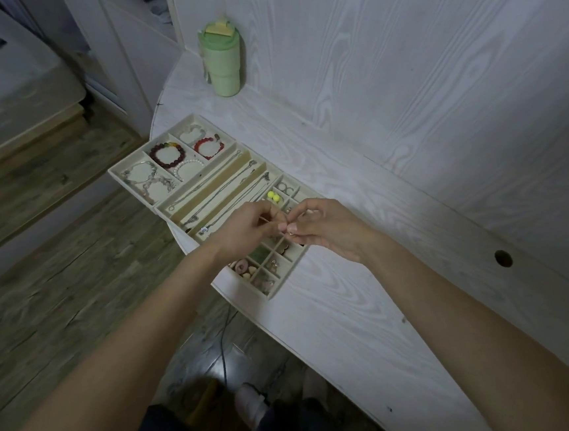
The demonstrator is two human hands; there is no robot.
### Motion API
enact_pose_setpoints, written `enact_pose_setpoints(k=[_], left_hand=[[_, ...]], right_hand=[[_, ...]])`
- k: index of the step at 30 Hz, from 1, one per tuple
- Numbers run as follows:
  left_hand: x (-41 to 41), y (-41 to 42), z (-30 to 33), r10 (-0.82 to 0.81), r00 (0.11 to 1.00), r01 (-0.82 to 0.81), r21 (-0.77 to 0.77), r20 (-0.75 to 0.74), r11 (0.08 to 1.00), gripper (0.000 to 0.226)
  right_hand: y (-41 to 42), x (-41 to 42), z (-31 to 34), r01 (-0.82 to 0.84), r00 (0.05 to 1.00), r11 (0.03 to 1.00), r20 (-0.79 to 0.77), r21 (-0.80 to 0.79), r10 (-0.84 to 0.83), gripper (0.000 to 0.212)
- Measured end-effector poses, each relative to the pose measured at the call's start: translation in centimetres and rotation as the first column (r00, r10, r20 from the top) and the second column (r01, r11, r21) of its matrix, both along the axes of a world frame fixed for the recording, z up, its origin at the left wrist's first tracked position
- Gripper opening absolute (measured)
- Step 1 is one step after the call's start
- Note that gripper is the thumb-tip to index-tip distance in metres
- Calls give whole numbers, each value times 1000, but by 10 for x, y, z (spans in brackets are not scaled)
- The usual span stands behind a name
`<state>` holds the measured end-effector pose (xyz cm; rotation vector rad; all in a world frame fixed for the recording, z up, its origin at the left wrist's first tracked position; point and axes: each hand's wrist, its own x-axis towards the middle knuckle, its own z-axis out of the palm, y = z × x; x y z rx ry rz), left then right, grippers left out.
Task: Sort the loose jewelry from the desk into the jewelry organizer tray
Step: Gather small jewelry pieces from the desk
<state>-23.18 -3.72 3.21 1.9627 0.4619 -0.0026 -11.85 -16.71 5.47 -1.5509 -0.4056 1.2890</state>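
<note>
Head view: both hands meet above the near half of the jewelry organizer tray [128,180], and they cover several of its small square compartments, so what lies under them cannot be made out. The left hand [243,227] has its fingers curled, thumb and forefinger pressed together on something thin; the right hand [325,227] pinches a tiny pale piece of jewelry [291,233] at its fingertips. That piece is too small and blurred to name, and whether both hands hold the same item cannot be told.

The tray lies on the white worktop [387,309] with its long axis running from far left to near right, its near-left edge hanging over the curved rim of the worktop. At the far-left end, wide compartments hold a dark red bead bracelet [167,154], a bright red bracelet [209,146], a pearl bracelet [185,164] and silver chain bracelets [142,179]. Long narrow slots in the middle hold thin necklaces [212,187] laid along the slots, pointing near left to far right. Two yellow beads [273,196] sit in a small compartment just beyond the hands. Near compartments hold small pinkish pieces, blurred.

A green lidded cup [220,61] stands upright at the far end, well apart from the tray. The person's legs and a foot are cut off at the bottom edge, in shadow.
</note>
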Motion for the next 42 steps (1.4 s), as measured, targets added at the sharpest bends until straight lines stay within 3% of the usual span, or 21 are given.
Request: enact_pose_setpoints(k=[5, 10, 14, 16, 18, 21, 25, 31, 36, 42], left_hand=[[0, -4, -9, 117, 993, -117, -18, -14, 993, 10], [3, -9, -9, 230, 973, -226, -120, 25, 967, 13], [2, -9, -16, 221, 972, -208, 139, -82, 968, 10], [-1, -9, -23, 182, 970, -136, 260, -160, 956, 14], [-4, -10, -31, 142, 966, -62, 338, -217, 939, 22], [-7, -9, -41, 117, 950, 3, 385, -288, 923, 30], [-10, -9, -55, 65, 946, 93, 457, -318, 884, 36], [-16, -8, -59, 26, 941, 158, 506, -338, 848, 49], [-17, -6, -60, 45, 947, 136, 527, -317, 839, 48], [-16, -10, -54, -24, 909, 284, 577, -415, 766, 60]], right_hand=[[-2, 1, -4, -85, 994, 996, 68, 15, 83, 17], [-4, 4, -11, -19, 995, 1000, 102, 26, 16, 17], [-7, 7, -21, 90, 987, 996, 139, -17, -87, 12], [-9, 8, -28, 124, 965, 990, 240, -69, -104, 12], [-11, 8, -39, 160, 917, 979, 387, -127, -100, 16], [-11, 6, -56, 184, 872, 971, 482, -150, -91, 15], [-6, 0, -69, 69, 820, 976, 569, -209, 64, 8], [3, -1, -77, -155, 637, 924, 679, -350, 364, 9], [15, 5, -77, -268, 485, 846, 694, -461, 532, 11], [21, 7, -77, -314, 357, 769, 681, -557, 639, 17]])
